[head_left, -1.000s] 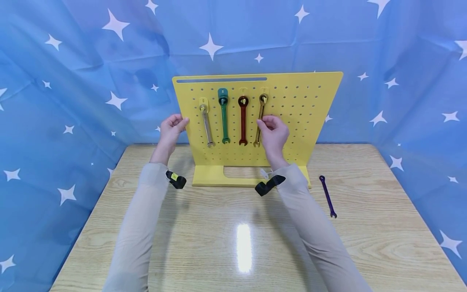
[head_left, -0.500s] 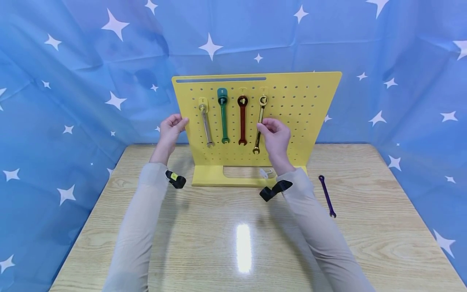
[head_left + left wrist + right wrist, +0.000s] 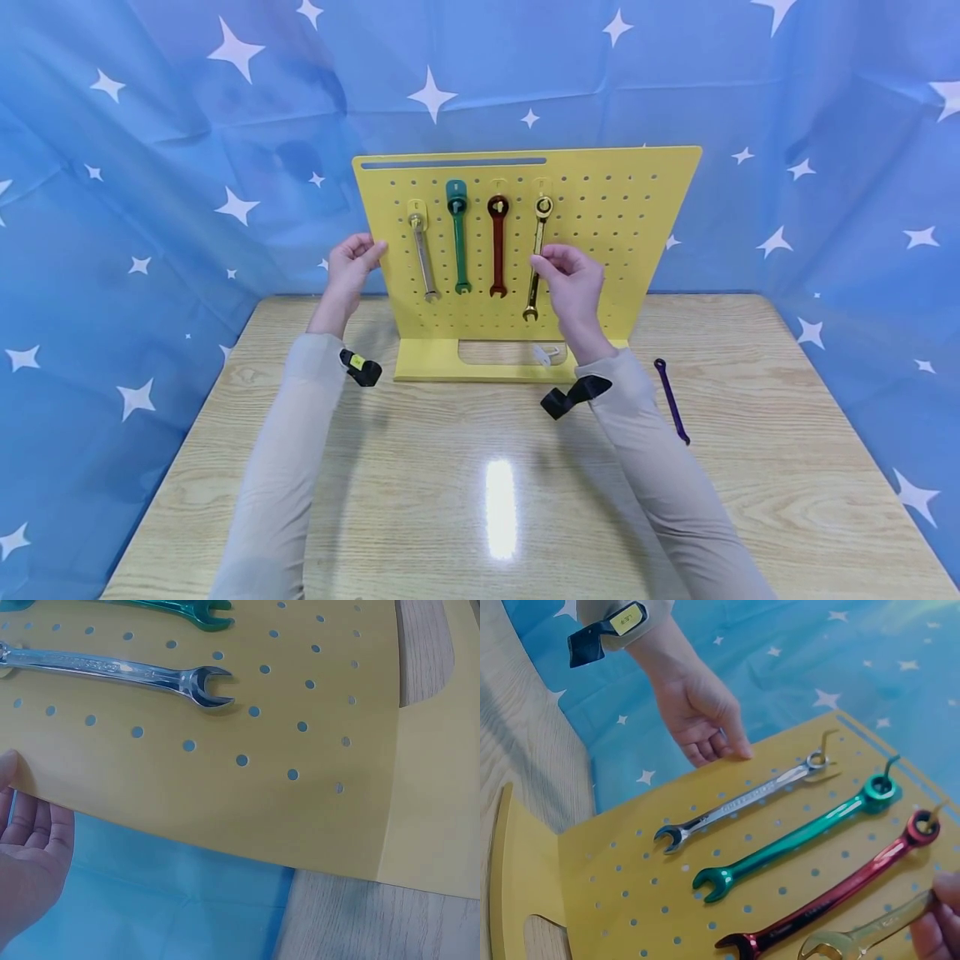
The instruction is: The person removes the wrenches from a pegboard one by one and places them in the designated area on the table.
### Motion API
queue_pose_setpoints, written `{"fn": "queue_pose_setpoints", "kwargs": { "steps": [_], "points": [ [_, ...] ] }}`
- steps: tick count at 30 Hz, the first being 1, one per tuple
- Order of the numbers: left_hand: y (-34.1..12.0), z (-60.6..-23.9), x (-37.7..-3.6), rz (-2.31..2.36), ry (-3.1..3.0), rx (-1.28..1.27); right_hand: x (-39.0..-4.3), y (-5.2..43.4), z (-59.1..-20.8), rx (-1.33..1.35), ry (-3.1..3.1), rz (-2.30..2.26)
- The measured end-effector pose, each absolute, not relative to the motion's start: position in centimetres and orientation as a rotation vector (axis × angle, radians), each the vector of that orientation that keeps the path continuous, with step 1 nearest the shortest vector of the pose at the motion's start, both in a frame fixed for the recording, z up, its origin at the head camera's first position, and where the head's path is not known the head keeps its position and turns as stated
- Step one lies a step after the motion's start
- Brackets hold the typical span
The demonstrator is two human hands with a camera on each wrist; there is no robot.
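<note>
My left hand (image 3: 349, 271) grips the left edge of a yellow pegboard (image 3: 637, 162), thumb in front and fingers behind. Four-pointed stars aside, the board carries a silver wrench (image 3: 426, 258), a green wrench (image 3: 461, 250) and a red wrench (image 3: 498, 254), each hanging by its ring end from a hook. With thumb and fingers my right hand (image 3: 576, 287) pinches the shaft of a gold wrench (image 3: 533, 292). Its ring end is at the fourth hook; whether it still bears on it I cannot tell. The right wrist view shows the gold open end (image 3: 832, 943) apart from the red wrench.
A purple wrench (image 3: 672, 400) lies on the wooden table (image 3: 420, 500), right of the board. On the board's base rests a small white hook (image 3: 546, 356), close to my right wrist. A blue starry cloth (image 3: 187, 208) hangs behind.
My right hand has moved slightly down and right. The gold wrench's open end has come lower in the head view, swinging out from the board. My left hand has stayed put.
</note>
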State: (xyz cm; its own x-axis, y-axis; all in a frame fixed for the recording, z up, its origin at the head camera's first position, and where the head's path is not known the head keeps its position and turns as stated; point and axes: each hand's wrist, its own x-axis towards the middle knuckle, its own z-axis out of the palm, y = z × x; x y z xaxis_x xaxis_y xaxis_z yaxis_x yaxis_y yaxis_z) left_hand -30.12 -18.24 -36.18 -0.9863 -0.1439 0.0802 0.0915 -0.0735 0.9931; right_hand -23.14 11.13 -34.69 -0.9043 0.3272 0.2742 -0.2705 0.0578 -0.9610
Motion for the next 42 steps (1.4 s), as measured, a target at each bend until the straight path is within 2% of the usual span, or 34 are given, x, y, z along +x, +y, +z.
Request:
{"fn": "queue_pose_setpoints", "kwargs": {
  "steps": [42],
  "points": [
    [-18.3,-36.2,-30.1,-2.198,-2.009,0.037,-21.0,12.0,-31.8,0.016,-1.888,2.171]
  ]
}}
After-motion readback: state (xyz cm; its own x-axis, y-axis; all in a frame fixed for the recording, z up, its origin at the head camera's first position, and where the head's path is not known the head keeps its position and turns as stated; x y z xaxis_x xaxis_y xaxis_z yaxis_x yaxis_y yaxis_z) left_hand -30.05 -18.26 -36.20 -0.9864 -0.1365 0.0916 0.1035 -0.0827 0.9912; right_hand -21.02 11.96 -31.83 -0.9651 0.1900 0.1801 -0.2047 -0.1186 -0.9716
